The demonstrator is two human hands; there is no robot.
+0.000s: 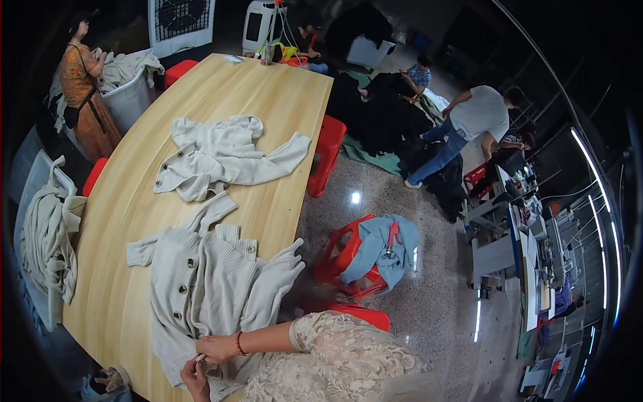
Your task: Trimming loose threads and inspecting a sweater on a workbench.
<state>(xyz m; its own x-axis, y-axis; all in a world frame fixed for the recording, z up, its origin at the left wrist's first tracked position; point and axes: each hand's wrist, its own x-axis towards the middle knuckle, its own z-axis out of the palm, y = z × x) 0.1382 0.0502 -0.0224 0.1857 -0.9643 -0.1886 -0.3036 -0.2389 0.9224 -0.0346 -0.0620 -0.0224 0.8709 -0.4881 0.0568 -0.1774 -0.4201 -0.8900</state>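
A cream knit cardigan (214,288) with dark buttons lies spread on the near part of the wooden table (268,87). At its lower edge, my right hand (218,348), with a red bead bracelet at the wrist, pinches the knit between closed fingers. My left hand (194,382) is just below, its fingers closed on the same edge, close to the right fingertips. Whatever small detail lies between the fingertips is too small to make out. A second cream cardigan (214,157) lies crumpled farther up the table, its buttons partly showing.
Left of the table, a bin (47,254) holds cream knits; another white bin (130,100) stands farther back beside a person. On the right, a red stool (345,258) carries blue cloth (385,251) and a red-handled tool (394,238). Several people work beyond, near dark fabric (382,114).
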